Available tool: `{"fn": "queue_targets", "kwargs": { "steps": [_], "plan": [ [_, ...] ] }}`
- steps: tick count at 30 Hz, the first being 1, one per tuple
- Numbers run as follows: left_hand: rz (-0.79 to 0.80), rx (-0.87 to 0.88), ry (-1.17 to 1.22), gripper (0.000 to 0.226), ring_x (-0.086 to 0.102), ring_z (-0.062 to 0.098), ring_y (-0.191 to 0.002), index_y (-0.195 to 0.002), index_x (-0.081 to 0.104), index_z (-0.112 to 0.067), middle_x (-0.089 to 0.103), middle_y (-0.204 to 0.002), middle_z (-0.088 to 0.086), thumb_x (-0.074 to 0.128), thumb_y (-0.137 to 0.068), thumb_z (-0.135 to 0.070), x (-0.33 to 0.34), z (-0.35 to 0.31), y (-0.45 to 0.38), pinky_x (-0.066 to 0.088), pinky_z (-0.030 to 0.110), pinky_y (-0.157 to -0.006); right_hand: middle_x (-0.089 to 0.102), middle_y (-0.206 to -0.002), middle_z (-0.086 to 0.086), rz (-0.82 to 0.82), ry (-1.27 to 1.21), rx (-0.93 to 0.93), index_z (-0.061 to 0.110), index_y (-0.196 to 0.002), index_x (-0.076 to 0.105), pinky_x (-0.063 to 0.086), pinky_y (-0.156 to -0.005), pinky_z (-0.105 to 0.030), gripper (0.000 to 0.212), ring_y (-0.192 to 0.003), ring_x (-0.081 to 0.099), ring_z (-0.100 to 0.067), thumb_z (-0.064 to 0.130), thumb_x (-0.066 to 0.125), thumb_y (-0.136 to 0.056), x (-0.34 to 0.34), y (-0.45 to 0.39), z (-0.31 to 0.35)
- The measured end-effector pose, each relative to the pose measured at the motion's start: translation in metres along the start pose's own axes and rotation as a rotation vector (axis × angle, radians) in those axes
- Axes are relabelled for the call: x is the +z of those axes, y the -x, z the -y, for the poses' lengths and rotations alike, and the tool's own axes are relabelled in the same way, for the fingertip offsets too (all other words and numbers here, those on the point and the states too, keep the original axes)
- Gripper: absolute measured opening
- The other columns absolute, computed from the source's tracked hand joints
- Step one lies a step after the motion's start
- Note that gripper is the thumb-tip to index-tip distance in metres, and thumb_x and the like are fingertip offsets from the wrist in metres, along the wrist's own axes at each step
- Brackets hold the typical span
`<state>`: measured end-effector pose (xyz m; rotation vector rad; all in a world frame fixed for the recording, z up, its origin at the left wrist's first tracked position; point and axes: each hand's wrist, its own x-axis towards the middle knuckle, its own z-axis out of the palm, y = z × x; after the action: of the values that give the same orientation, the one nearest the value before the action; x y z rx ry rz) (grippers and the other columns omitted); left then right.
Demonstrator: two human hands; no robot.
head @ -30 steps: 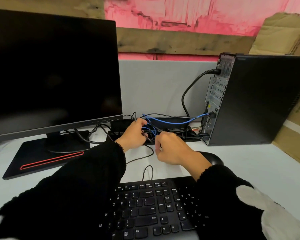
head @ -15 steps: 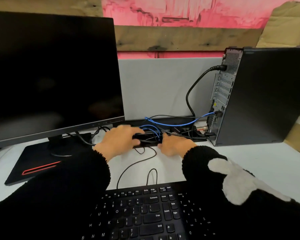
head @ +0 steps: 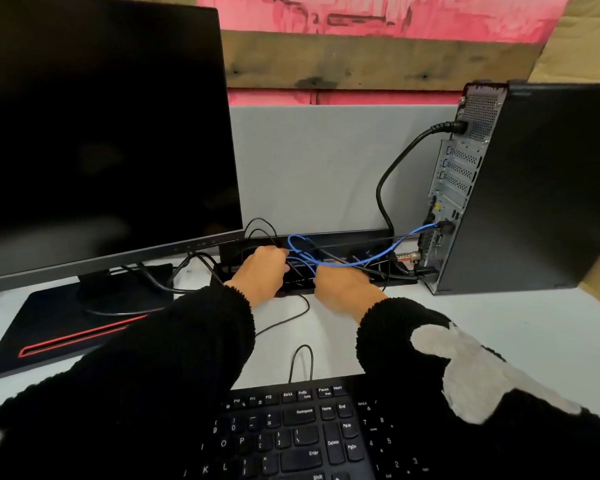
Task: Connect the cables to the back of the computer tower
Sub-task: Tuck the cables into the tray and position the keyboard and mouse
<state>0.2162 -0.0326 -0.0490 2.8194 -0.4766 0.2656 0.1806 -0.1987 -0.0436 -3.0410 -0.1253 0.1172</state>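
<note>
Pink painted wall and a weathered plank up top, a grey partition (head: 326, 161) below it, and a pale table (head: 499, 327) carrying the whole setup. Dark monitor (head: 101, 126) on the left, black keyboard (head: 291, 434) at the near edge. The computer tower (head: 541, 188) stands on the right, rear panel turned toward the middle. A thick black power cable (head: 392, 174) is plugged in high on that panel, and a blue cable (head: 371, 256) runs from a lower port down into the tangle by the partition. Left hand (head: 262, 271) is in that tangle, fingers curled around thin black cables beside the blue loops. Right hand (head: 343, 285) lies just beside it, knuckles up, blurred; whether it grips anything, can't tell. Both sleeves are black and fleecy.
</note>
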Motion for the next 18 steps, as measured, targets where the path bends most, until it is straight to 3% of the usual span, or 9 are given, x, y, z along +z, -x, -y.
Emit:
{"fn": "queue_targets", "kwargs": {
  "steps": [2,5,7,9,11,13,16,18],
  "plan": [
    [0.106,-0.013,-0.060,0.027,0.065,0.032,-0.109,-0.122,0.069,-0.016,0.068,-0.110,0.014,0.053,-0.101,-0.012,0.003,0.002,-0.008,0.052,0.036,-0.083,0.059,-0.094,-0.002,0.095,-0.055,0.015,0.018,-0.088,0.057,0.041,-0.078,-0.039,0.025,-0.083,0.057,-0.022,0.028,0.039,-0.103,-0.004,0.004,-0.005],
    [0.288,-0.041,-0.061,0.029,0.063,0.027,-0.085,-0.076,0.062,-0.016,0.064,-0.087,0.010,0.050,-0.101,-0.023,0.012,0.002,-0.014,0.049,0.036,-0.074,0.055,-0.088,0.001,0.172,-0.074,0.034,0.020,-0.087,0.055,0.038,-0.089,-0.043,0.036,-0.094,0.055,-0.025,0.040,0.029,-0.103,-0.007,0.010,-0.009],
    [0.435,-0.057,-0.037,0.032,0.063,0.026,-0.088,-0.085,0.067,-0.012,0.068,-0.098,0.013,0.044,-0.105,-0.022,0.020,0.002,-0.019,0.049,0.037,-0.079,0.055,-0.088,0.003,0.164,-0.081,0.038,0.024,-0.084,0.054,0.037,-0.102,-0.049,0.039,-0.103,0.054,-0.027,0.042,0.025,-0.103,-0.004,0.010,-0.010],
    [0.514,-0.071,-0.039,0.037,0.062,0.029,-0.110,-0.117,0.068,-0.006,0.067,-0.123,0.014,0.038,-0.108,-0.026,0.021,0.004,-0.024,0.047,0.039,-0.098,0.057,-0.097,0.003,0.197,-0.074,0.016,0.023,-0.085,0.053,0.032,-0.109,-0.056,0.038,-0.113,0.052,-0.030,0.039,0.023,-0.103,-0.006,0.011,-0.007],
    [0.569,-0.089,0.017,0.041,0.057,0.026,-0.122,-0.130,0.064,-0.016,0.063,-0.134,0.005,0.038,-0.106,-0.038,0.014,-0.002,-0.026,0.040,0.039,-0.111,0.061,-0.126,-0.004,0.292,0.005,0.003,0.017,-0.111,0.056,0.027,-0.110,-0.060,0.037,-0.125,0.049,-0.036,0.032,0.023,-0.103,-0.012,0.013,0.000],
    [0.594,-0.060,0.030,0.041,0.053,0.021,-0.129,-0.133,0.062,-0.022,0.058,-0.142,-0.001,0.037,-0.105,-0.040,0.011,-0.009,-0.028,0.033,0.036,-0.116,0.053,-0.146,-0.012,0.355,0.007,0.023,0.014,-0.137,0.052,0.033,-0.111,-0.054,0.043,-0.131,0.049,-0.037,0.031,0.030,-0.103,-0.020,0.018,0.006],
    [0.596,-0.078,-0.025,0.042,0.050,0.023,-0.132,-0.134,0.061,-0.015,0.056,-0.142,0.004,0.033,-0.110,-0.036,0.014,-0.013,-0.028,0.032,0.033,-0.113,0.059,-0.123,-0.011,0.437,0.054,-0.077,0.013,-0.133,0.054,0.044,-0.085,-0.037,0.034,-0.102,0.055,-0.028,0.029,0.045,-0.105,-0.042,0.037,0.017],
    [0.534,-0.093,-0.018,0.035,0.056,0.026,-0.124,-0.124,0.064,-0.009,0.060,-0.139,0.011,0.044,-0.107,-0.032,0.017,-0.012,-0.026,0.040,0.035,-0.109,0.056,-0.103,-0.008,0.277,0.074,-0.196,0.018,-0.113,0.058,0.045,-0.077,-0.036,0.016,-0.090,0.053,-0.028,0.025,0.054,-0.099,-0.052,0.044,0.025]
  ]
}}
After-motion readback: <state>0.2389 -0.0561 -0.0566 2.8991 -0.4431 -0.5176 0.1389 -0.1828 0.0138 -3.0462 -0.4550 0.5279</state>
